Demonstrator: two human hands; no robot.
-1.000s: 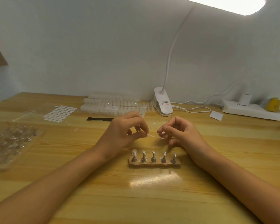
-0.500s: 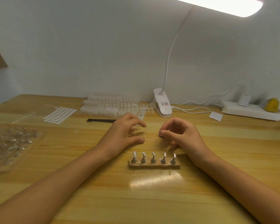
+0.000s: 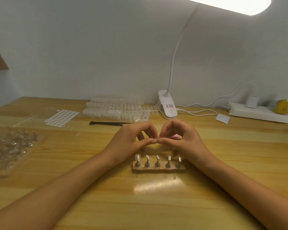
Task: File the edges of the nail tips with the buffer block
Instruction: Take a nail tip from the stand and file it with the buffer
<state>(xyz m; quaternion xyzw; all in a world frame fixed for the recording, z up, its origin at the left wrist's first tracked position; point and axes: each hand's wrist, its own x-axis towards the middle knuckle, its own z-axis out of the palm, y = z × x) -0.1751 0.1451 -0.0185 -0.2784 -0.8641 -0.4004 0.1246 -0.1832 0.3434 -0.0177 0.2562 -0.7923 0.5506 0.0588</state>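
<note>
- I judge that I am readying one nail tip (image 3: 157, 140) for filing; no stroke yet.
- My left hand (image 3: 131, 141) and right hand (image 3: 184, 141) meet fingertip to fingertip, both pinching that tiny clear piece above the stand (image 3: 158, 169).
- Something pink, probably the buffer block (image 3: 175, 136), shows under my right fingers; gripped or lying, I can't tell.
- Next: steady the tip, bring block to edge.

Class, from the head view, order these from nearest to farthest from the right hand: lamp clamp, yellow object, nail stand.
1. nail stand, beside the right hand, nearer the person.
2. lamp clamp, behind, by the wall.
3. yellow object, far right.
</note>
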